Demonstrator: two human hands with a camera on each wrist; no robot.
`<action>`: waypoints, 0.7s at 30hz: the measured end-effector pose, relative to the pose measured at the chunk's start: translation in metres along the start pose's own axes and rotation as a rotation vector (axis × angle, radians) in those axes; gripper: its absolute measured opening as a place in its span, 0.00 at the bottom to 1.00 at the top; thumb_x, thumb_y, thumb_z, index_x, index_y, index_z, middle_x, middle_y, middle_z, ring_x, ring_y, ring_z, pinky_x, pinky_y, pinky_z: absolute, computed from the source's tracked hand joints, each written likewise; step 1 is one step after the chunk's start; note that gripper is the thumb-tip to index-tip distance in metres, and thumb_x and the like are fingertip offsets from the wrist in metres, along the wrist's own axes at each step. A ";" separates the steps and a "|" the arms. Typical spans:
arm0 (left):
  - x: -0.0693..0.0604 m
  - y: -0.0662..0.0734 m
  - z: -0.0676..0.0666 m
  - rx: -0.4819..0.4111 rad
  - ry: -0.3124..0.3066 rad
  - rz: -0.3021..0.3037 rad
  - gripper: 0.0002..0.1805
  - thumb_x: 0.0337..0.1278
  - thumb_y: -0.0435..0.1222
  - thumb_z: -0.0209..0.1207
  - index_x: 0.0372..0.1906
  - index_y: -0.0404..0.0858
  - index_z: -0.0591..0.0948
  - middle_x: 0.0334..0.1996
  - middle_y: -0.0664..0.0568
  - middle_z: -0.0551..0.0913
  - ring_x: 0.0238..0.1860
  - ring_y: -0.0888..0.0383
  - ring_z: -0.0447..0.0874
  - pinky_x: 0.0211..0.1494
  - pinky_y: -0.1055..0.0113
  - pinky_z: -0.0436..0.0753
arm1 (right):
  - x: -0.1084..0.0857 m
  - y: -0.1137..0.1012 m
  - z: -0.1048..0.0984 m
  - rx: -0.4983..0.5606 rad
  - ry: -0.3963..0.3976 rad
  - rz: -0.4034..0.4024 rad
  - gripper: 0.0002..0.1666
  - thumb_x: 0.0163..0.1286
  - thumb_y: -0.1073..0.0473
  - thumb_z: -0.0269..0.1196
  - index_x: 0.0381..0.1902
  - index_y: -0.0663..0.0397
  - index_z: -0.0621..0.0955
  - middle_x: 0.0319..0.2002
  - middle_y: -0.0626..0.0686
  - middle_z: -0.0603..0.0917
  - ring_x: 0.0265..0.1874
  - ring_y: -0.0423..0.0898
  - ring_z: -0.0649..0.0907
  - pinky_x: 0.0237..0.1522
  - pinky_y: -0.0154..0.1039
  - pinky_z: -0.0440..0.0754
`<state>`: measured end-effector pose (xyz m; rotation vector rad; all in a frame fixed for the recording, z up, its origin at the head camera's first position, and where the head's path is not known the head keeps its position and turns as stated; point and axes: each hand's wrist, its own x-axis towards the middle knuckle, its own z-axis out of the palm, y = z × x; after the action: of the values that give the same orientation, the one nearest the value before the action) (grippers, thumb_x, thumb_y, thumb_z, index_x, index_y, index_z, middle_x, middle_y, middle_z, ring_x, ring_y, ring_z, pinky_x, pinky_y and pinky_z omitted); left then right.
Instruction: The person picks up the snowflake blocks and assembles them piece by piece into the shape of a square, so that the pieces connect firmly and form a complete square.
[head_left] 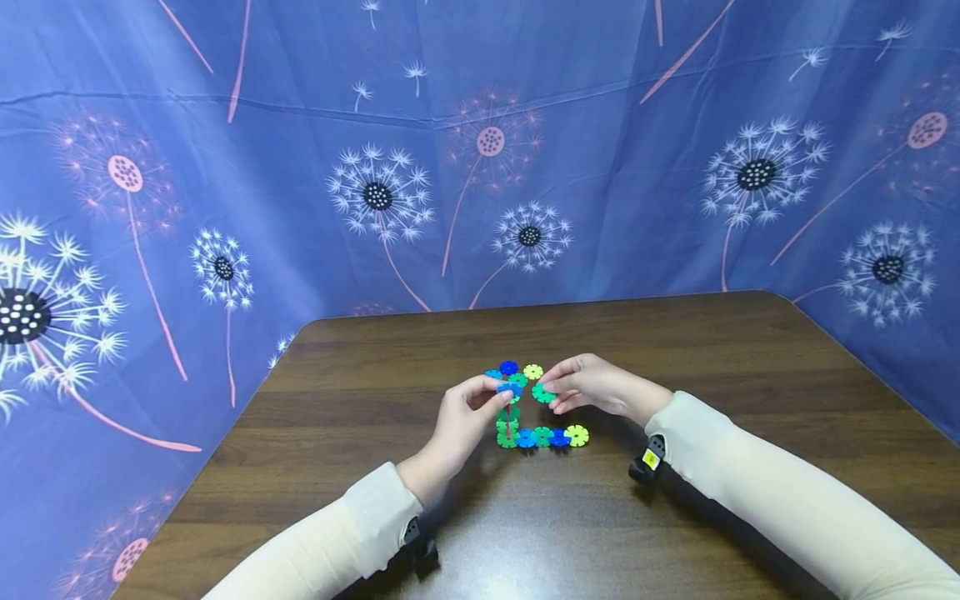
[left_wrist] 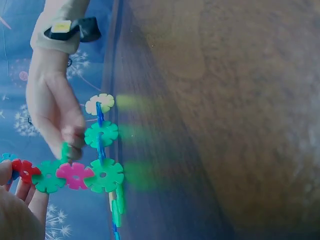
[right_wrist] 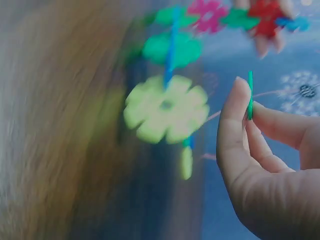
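Blue cloth (head_left: 615, 183) fills the background, hanging behind the far edge of the tabletop (head_left: 300, 433) and along both its sides. Print: white dandelion heads (head_left: 377, 196), dark centres dotted white; pink heads (head_left: 491, 142); long pink stems (head_left: 236, 92); small loose seeds (head_left: 416, 72), mostly high up. A crease (head_left: 432, 122) runs across the upper cloth; soft folds elsewhere. Tabletop dark brown, wood-grained, far corners rounded. Pale glare (head_left: 517, 571) on its near middle; surroundings evenly lit.
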<state>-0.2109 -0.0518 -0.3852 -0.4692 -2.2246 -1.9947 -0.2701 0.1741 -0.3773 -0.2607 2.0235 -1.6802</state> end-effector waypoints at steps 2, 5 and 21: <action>0.000 0.000 0.000 0.004 0.002 0.004 0.06 0.56 0.28 0.65 0.36 0.28 0.84 0.33 0.32 0.85 0.34 0.48 0.85 0.39 0.75 0.81 | -0.006 -0.005 0.002 0.035 -0.033 -0.020 0.18 0.69 0.64 0.60 0.53 0.72 0.75 0.33 0.53 0.86 0.29 0.45 0.86 0.39 0.39 0.86; 0.000 -0.001 0.001 0.000 -0.001 0.011 0.06 0.56 0.28 0.65 0.38 0.28 0.84 0.34 0.33 0.85 0.35 0.51 0.85 0.40 0.75 0.81 | -0.014 -0.012 0.007 0.061 -0.050 -0.047 0.18 0.69 0.64 0.60 0.52 0.72 0.76 0.32 0.52 0.86 0.29 0.45 0.86 0.39 0.38 0.86; -0.001 0.001 0.004 -0.030 0.011 -0.010 0.06 0.55 0.27 0.65 0.35 0.25 0.83 0.33 0.33 0.85 0.34 0.55 0.86 0.41 0.75 0.82 | -0.028 -0.031 0.021 0.067 -0.072 -0.124 0.17 0.68 0.66 0.60 0.50 0.75 0.76 0.33 0.51 0.86 0.28 0.44 0.86 0.40 0.39 0.86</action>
<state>-0.2096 -0.0478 -0.3851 -0.4500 -2.1979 -2.0328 -0.2413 0.1616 -0.3430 -0.4255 1.9294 -1.7838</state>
